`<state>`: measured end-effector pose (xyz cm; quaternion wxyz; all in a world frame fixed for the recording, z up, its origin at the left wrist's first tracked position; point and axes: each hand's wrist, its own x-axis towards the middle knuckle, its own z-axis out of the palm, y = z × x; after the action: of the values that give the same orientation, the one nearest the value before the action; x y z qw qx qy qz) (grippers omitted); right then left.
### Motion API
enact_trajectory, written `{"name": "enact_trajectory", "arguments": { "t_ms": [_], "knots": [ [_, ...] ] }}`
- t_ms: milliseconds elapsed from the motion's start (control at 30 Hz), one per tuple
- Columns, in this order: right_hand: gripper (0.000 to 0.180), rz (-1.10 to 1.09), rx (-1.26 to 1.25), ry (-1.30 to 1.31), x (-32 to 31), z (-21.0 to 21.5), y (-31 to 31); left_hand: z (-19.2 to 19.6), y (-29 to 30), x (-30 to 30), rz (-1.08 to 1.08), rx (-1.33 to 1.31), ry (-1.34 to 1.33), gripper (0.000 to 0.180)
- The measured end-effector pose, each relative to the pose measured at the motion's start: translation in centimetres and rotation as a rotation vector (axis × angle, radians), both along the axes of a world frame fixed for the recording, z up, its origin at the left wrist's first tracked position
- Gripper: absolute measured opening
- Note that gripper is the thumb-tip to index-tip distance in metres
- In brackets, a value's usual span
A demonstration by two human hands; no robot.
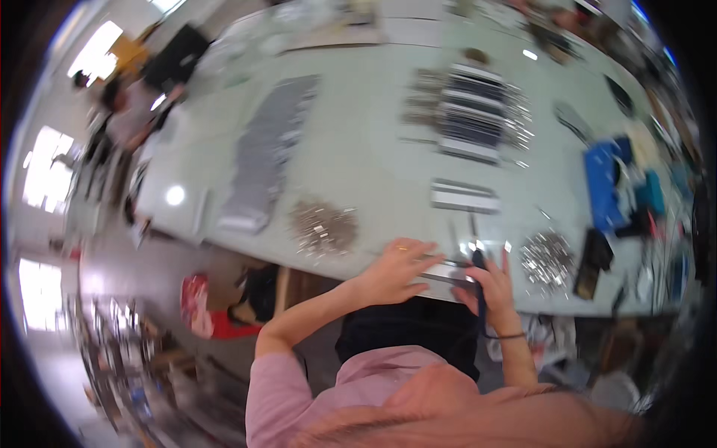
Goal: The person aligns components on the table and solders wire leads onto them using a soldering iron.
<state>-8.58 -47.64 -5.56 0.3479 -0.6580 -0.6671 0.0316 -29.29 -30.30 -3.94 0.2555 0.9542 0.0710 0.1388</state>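
The left hand [396, 270] lay flat on a metal strip [447, 272] at the near edge of the table [358, 149], fingers spread and pressing it down. The right hand [489, 287] was just beside it at the strip's right end, fingers closed around a dark tool [478, 261]; the blur hid how the tool met the strip.

Judging by how things lay, the work looked well under way but far from over. Finished-looking strips sat in a tidy stack [464, 196] just beyond the hands, a larger bank of strips [470, 112] lay farther off, and a long grey row [269, 149] ran along the far left.

2 heaps of small shiny parts were not used up: 1 heap [323, 226] left of the hands, another [547, 260] to the right. That suggested many pieces were yet to be handled. A blue box [603, 183] stood at the right, apart from the strip.
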Motion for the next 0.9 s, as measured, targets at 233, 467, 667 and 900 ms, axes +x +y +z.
{"name": "enact_trajectory", "arguments": {
  "t_ms": [233, 467, 667, 900],
  "knots": [
    [0.019, -0.338, 0.272, 0.154, 2.7, -0.2, -3.5, 0.5, 4.5, 7.4, 0.043, 0.127, -0.073, 0.055],
    [0.014, -0.446, 0.158, 0.145, 3.1, -0.6, -5.1, -0.8, 4.6, 12.2, 0.064, 0.212, -0.084, 0.046],
    [0.026, -0.331, 0.178, 0.129, 3.7, 0.6, -3.7, -0.5, 5.0, 12.5, 0.083, 0.234, -0.055, 0.043],
    [0.027, -0.318, 0.157, 0.125, 2.9, 0.1, -3.1, -0.1, 3.2, 9.9, 0.049, 0.244, -0.079, 0.043]
  ]
}}
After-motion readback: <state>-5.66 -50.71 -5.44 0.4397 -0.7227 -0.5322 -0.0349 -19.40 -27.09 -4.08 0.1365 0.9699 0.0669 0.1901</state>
